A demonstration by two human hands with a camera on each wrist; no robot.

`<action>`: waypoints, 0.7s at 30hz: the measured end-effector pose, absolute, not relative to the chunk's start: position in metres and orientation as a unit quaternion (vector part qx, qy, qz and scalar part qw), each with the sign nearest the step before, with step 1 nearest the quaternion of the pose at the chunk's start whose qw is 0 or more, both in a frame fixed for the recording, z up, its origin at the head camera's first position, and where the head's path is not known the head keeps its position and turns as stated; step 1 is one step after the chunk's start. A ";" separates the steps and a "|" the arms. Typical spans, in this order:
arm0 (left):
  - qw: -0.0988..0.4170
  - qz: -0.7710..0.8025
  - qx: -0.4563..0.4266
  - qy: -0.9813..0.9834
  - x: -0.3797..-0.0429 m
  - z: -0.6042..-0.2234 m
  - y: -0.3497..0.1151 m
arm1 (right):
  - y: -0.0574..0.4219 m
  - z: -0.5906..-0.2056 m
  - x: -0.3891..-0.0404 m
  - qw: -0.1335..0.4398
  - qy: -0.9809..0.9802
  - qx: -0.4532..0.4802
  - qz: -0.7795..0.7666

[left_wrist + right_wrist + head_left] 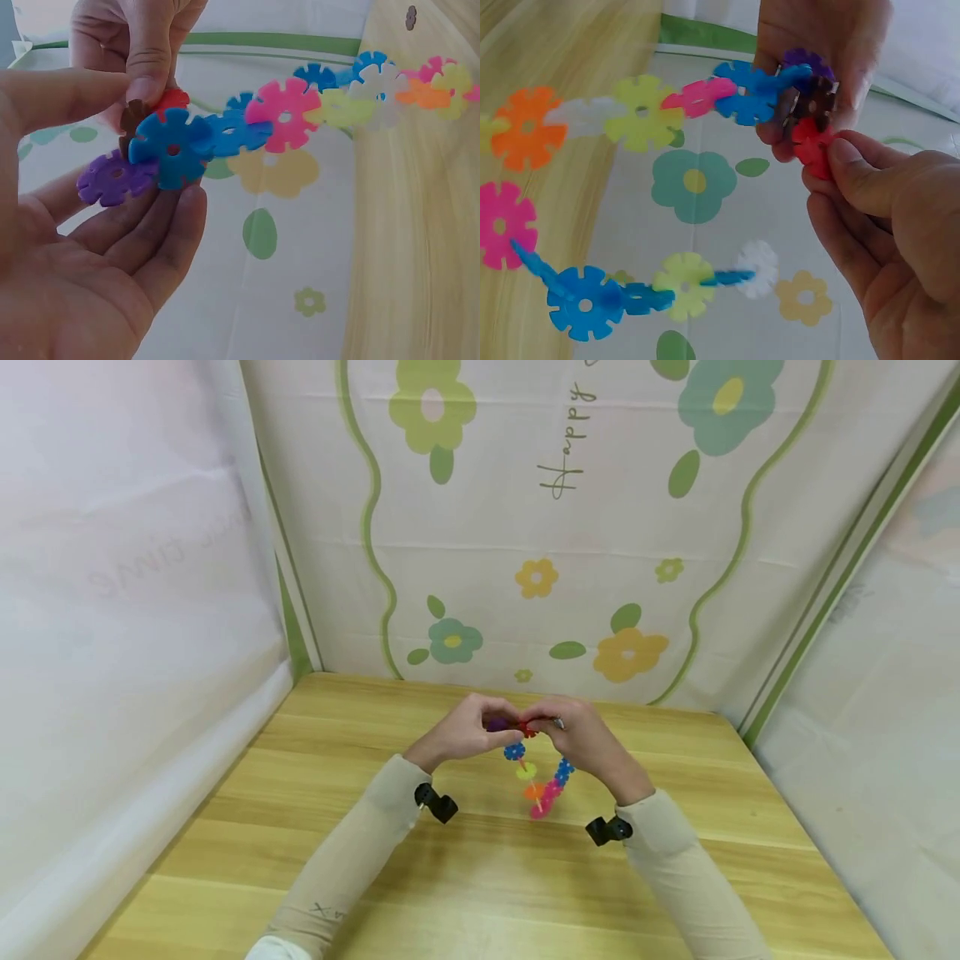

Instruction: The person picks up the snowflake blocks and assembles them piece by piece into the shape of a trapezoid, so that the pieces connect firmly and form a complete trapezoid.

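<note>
A chain of notched plastic snowflake discs (pixel 551 793), in several bright colours, hangs in a loop below both hands in the head view. My left hand (pixel 468 727) holds one end of it, thumb above and fingers beneath, around a purple disc (pixel 112 178) and a blue disc (pixel 172 150). Thumb and index finger of my right hand (pixel 581 735) pinch a red disc (pixel 810 146), which meets a brown disc (pixel 819 101) between the two hands. Below the right hand in the right wrist view, the chain's other stretch finishes in a white disc (pixel 757 268).
Under the hands lies a wood-grain table (pixel 480 877). A white cloth wall with printed flowers (pixel 630 552) rises at its far edge, with further cloth walls on the left (pixel 150 610) and right (pixel 870 735). Each wrist carries a small black camera (pixel 437 803).
</note>
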State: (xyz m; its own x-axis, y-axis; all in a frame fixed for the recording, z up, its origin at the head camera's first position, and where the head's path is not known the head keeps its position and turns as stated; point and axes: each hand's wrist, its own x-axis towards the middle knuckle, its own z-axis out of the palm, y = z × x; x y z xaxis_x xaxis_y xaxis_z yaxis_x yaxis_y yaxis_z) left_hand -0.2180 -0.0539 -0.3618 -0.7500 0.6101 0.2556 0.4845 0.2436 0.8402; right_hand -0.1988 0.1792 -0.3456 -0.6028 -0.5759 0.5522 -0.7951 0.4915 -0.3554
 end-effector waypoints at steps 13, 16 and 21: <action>0.049 0.533 0.315 0.784 -0.217 -0.375 -0.044 | 0.182 -0.344 -0.201 0.127 -0.859 0.402 0.292; 0.047 0.536 0.312 0.783 -0.217 -0.376 -0.043 | 0.187 -0.343 -0.200 0.116 -0.865 0.388 0.297; 0.044 0.540 0.295 0.787 -0.218 -0.379 -0.044 | 0.210 -0.340 -0.197 0.098 -0.888 0.338 0.296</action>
